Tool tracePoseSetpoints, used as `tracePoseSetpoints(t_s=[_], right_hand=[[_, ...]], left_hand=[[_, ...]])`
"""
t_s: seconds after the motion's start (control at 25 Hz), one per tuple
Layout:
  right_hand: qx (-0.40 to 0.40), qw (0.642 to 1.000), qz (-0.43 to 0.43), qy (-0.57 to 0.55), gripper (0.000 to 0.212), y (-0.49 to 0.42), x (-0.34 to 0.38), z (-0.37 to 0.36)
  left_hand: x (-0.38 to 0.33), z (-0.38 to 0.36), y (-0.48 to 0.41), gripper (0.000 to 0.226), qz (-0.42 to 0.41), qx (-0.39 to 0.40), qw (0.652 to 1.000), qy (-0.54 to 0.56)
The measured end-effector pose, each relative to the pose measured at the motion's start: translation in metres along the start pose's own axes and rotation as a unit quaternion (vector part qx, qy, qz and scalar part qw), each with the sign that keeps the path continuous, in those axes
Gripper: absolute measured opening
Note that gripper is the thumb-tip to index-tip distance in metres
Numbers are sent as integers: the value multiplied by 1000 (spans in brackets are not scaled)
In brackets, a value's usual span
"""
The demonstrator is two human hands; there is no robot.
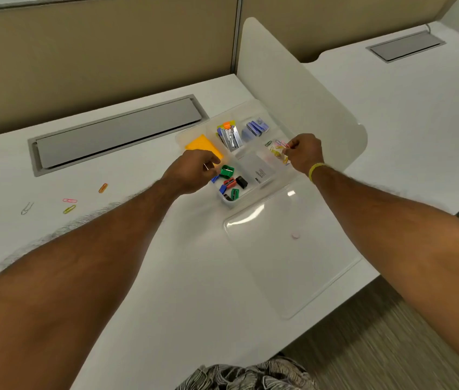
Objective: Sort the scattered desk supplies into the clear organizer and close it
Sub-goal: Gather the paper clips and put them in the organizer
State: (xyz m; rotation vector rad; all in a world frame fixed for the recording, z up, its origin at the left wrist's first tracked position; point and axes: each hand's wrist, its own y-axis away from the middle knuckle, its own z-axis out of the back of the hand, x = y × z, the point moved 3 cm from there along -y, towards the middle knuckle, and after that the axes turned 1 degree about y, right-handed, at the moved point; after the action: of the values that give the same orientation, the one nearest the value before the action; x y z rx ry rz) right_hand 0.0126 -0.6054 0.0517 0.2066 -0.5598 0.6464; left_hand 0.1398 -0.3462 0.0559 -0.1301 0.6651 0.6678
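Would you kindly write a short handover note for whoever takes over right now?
Left hand pinches a thin pale item, too small to identify, beside the sharpeners.
Right hand pinches coloured clips over the right compartment of the organizer.
Done: sticky notes and sharpeners sit in their compartments.
Left: four loose clips lie on the desk at left; the lid lies open flat, not yet closed.

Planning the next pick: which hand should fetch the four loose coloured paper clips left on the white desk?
Left hand, probably: the four loose coloured wire paper clips lie on its side; the right hand pinches yellow clips over the clear plastic organizer.
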Motion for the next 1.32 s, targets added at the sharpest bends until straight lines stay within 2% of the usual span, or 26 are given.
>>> tracePoseSetpoints(t_s=[0.32, 0.48, 0.68, 0.84, 1.04, 1.32], right_hand=[[-15, 999, -18, -31, 14, -3, -10, 2], [14, 997, 70, -21, 17, 20, 15, -10], [133, 969, 205, 24, 60, 61, 67, -48], [174, 944, 275, 47, 75, 94, 113, -84], [196, 905, 367, 91, 77, 133, 169, -130], [255, 877, 386, 131, 73, 159, 214, -196]], left_hand=[[8, -4, 0, 34, 0, -22, 999, -34], [26, -1, 19, 41, 14, -29, 998, -62], [65, 7, 51, 61, 48, -18, 991, -121], [100, 14, 82, 75, 67, -16, 986, -152], [142, 21, 118, 84, 120, -1, 977, -174], [201, 44, 157, 82, 156, -16, 972, -176]])
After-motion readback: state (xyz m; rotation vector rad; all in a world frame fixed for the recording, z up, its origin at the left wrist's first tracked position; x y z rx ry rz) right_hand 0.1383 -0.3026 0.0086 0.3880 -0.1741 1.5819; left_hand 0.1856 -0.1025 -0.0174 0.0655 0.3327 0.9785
